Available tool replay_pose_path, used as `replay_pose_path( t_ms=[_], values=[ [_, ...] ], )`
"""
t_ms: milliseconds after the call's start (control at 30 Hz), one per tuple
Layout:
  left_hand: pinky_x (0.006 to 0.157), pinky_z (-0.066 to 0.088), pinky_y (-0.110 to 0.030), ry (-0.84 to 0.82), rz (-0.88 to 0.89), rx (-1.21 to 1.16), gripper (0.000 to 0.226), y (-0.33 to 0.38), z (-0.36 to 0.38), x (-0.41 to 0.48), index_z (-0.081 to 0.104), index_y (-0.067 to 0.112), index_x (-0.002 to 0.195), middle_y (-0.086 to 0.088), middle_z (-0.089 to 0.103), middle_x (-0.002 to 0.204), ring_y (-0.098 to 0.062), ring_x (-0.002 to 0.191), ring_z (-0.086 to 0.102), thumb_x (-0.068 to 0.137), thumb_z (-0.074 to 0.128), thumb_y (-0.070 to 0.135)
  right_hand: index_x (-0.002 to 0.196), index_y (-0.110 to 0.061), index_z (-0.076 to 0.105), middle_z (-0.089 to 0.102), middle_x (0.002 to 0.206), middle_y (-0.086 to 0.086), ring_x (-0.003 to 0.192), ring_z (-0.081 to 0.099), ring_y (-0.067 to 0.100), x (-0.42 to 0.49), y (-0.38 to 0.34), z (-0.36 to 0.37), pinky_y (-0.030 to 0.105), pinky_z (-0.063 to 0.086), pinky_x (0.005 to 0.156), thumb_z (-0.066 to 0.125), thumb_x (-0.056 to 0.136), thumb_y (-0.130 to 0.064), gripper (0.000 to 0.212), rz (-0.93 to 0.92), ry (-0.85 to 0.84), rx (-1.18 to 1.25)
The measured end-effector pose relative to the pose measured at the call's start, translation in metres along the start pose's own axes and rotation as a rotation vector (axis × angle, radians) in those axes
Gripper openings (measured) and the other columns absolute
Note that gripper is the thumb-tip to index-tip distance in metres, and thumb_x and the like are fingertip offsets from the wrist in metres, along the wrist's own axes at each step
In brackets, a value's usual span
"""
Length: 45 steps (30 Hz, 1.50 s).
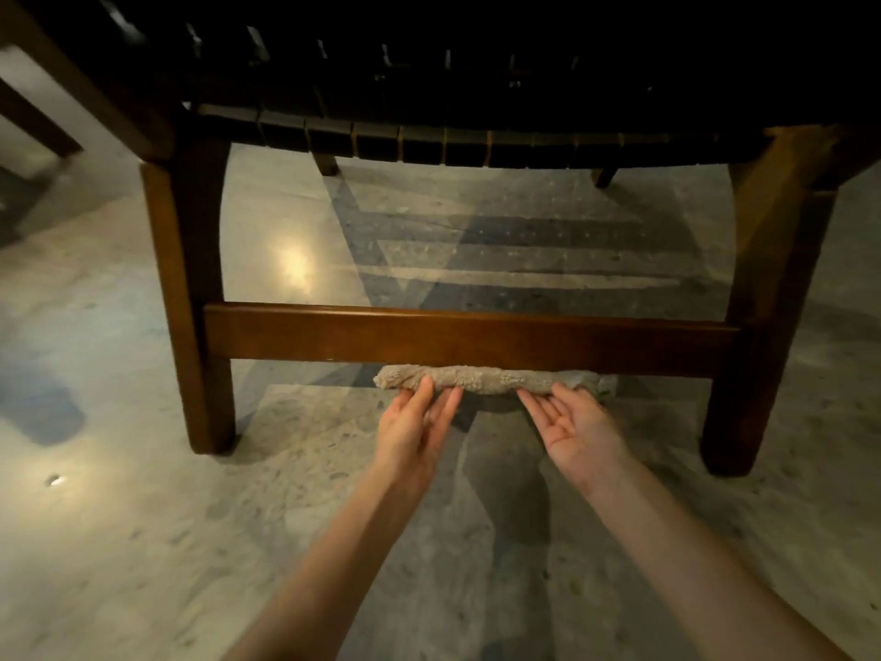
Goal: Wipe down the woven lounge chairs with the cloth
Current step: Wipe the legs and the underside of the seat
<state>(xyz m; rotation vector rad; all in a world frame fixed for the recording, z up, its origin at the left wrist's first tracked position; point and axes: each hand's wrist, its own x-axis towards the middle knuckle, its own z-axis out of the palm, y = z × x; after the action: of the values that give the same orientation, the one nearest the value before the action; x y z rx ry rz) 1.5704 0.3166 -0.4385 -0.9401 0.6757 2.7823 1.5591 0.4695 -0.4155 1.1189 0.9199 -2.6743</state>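
- Two bare forearms reach in from the near edge. The left hand and the right hand lie side by side, palms turned up.
- Both hands are released: the fingers are straight, their tips touch the cloth from below, and they grasp nothing.
- A polished, speckled stone floor spreads all round, with a bright lamp glare on it under the chair, left of middle.
- The chair's left leg and right leg stand either side of the hands. The cross rail joins them low down, across the way to the space beneath the seat.
- Another wooden leg shows at the far left edge, cut off.
- The cloth is beige and nubbly, rolled into a long sausage. It lies along the lower edge of the cross rail, right of its middle, touching it.
- The chair is brown wood. Its woven seat of dark straps hangs above, its far part lost in shadow.
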Motion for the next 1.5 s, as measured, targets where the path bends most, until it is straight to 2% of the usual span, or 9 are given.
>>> replay_pose_path(
  t_ms=[133,300,467,567,767,900,1133,1333,1500],
  values=[
    [0.068,0.059,-0.028,0.065,0.104,-0.027,0.031,0.05,-0.025,-0.007,0.054,0.005,0.124,-0.018,0.064,0.118,-0.021,0.088,0.07,0.093,0.054,0.009,0.134,-0.005,0.041,0.05,0.132,0.022,0.124,0.05,0.037,-0.009,0.044,0.028,0.043,0.052,0.079,0.041,0.096,0.005,0.04,0.11,-0.09,-0.077],
    [0.07,0.06,-0.029,0.1,0.205,-0.009,0.027,0.1,-0.056,-0.022,0.058,0.011,0.119,-0.014,0.068,0.114,-0.021,0.095,0.07,0.091,0.058,0.014,0.096,-0.005,0.054,0.063,0.102,0.018,0.109,0.058,0.029,-0.011,0.09,0.06,0.039,0.055,0.072,0.044,0.097,0.003,0.013,0.224,-0.168,-0.162],
    [0.068,0.059,-0.027,0.263,0.551,0.322,0.021,0.132,-0.092,-0.041,0.059,0.019,0.11,-0.005,0.067,0.104,-0.014,0.086,0.071,0.089,0.061,0.019,0.137,-0.001,0.042,0.059,0.122,0.024,0.104,0.063,0.032,-0.014,0.136,0.073,0.036,0.056,0.074,0.05,0.094,0.004,0.044,0.239,-0.246,-0.318],
    [0.054,0.053,-0.018,0.46,0.759,0.52,0.008,0.158,-0.115,-0.05,0.057,0.027,0.095,0.0,0.062,0.095,-0.004,0.07,0.068,0.09,0.062,0.025,0.133,0.003,0.044,0.058,0.126,0.023,0.105,0.063,0.03,-0.022,0.177,0.09,0.032,0.054,0.079,0.048,0.095,0.003,0.038,0.217,-0.264,-0.51],
    [0.065,0.047,-0.013,0.518,0.844,0.82,0.016,0.219,-0.142,-0.039,0.064,0.018,0.101,0.003,0.065,0.095,-0.007,0.086,0.061,0.087,0.067,0.023,0.119,-0.016,0.059,0.06,0.118,0.001,0.108,0.055,0.017,-0.026,0.243,0.149,0.028,0.049,0.089,0.044,0.101,-0.02,0.024,-0.007,-0.324,-1.062],
    [0.061,0.047,-0.009,0.44,0.85,0.991,0.009,0.235,-0.137,-0.02,0.061,0.025,0.094,0.011,0.063,0.09,0.0,0.082,0.06,0.087,0.066,0.021,0.071,-0.02,0.039,0.037,0.066,-0.004,0.061,0.037,0.009,-0.024,0.26,0.164,0.017,0.025,0.043,0.035,0.103,-0.027,0.034,-0.272,-0.403,-1.396],
    [0.064,0.05,-0.017,0.385,0.799,1.097,0.023,0.224,-0.155,-0.003,0.062,0.025,0.109,0.013,0.062,0.099,-0.001,0.088,0.057,0.087,0.066,0.021,0.082,-0.018,0.047,0.056,0.078,0.0,0.073,0.052,0.018,-0.026,0.262,0.143,0.027,0.031,0.054,0.034,0.103,-0.023,0.025,-0.564,-0.585,-1.797],
    [0.079,0.056,-0.037,0.457,0.818,1.039,0.021,0.207,-0.161,-0.023,0.062,0.029,0.108,0.004,0.065,0.105,-0.013,0.096,0.061,0.089,0.062,0.019,0.068,-0.015,0.05,0.048,0.06,-0.003,0.048,0.041,0.002,-0.031,0.243,0.132,0.012,0.031,0.043,0.046,0.099,-0.017,0.032,-0.552,-0.703,-1.636],
    [0.07,0.057,-0.028,0.299,0.968,0.963,0.022,0.211,-0.113,-0.053,0.055,0.037,0.101,0.009,0.063,0.097,-0.008,0.086,0.063,0.087,0.065,0.024,0.092,-0.014,0.058,0.064,0.077,-0.001,0.073,0.063,0.018,-0.05,0.205,0.14,0.037,0.05,0.062,0.052,0.096,-0.018,0.009,-0.758,-0.73,-1.34]
  ],
)
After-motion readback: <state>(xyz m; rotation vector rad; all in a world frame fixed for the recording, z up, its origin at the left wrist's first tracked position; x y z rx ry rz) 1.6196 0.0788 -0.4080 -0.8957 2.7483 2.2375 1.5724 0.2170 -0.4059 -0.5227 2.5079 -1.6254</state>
